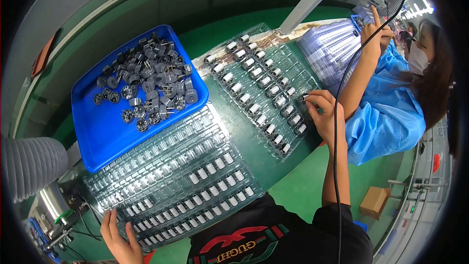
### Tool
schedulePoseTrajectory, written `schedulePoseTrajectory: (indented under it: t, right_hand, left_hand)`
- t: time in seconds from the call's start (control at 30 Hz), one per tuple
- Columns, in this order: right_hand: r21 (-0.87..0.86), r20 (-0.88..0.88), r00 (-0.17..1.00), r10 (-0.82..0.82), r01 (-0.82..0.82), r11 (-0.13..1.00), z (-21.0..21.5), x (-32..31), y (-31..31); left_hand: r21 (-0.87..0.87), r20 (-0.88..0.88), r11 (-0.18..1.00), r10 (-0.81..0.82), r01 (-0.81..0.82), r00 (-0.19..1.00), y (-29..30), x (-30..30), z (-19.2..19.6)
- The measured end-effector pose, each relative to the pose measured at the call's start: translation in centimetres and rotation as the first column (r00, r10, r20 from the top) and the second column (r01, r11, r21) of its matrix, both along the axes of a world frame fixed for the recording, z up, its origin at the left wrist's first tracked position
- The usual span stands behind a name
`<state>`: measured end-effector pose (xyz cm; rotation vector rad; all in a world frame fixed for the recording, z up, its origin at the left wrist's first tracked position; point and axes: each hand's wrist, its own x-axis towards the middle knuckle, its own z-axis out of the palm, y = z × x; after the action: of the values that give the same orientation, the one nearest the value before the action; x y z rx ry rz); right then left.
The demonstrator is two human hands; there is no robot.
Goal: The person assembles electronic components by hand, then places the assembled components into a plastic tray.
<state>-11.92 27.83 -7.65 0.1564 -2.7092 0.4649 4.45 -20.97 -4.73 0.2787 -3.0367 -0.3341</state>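
My right hand (323, 115) is at the right edge of the far clear plastic tray (288, 55). Its thumb and fingertips close on a small black part with a white top (303, 98). Rows of similar parts (265, 81), black with white cylinders on them, fill that tray. At the lower left, my left hand (120, 242) has its fingers apart at the corner of the near clear tray (163, 182). Rows of small white cylinders (205, 195) lie in this tray's pockets near me, while many pockets farther away hold none. Nothing shows in the left hand.
A blue bin (97, 139) of loose grey round parts with metal pins (154, 76) stands beyond the near tray. Stacked clear trays (327, 44) sit at the far right, beside a co-worker in blue (386, 112). A black cable (336, 166) hangs across the view.
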Motion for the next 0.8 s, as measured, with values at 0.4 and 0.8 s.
schedulePoseTrajectory:
  t: [0.4, 0.8]
  right_hand:
    - [-0.067, 0.034, 0.987, 0.154, -0.152, 0.986, -0.2, -0.9, -1.0]
    - [0.028, -0.013, 0.999, 0.048, -0.048, 0.998, -2.0, 3.0, 0.8]
  left_hand:
    - [0.050, -0.003, 0.995, 0.082, -0.082, 0.997, 0.4, 0.3, -0.8]
    - [0.016, -0.180, 1.000, 0.000, 0.003, 0.984, 1.4, -5.5, -0.6]
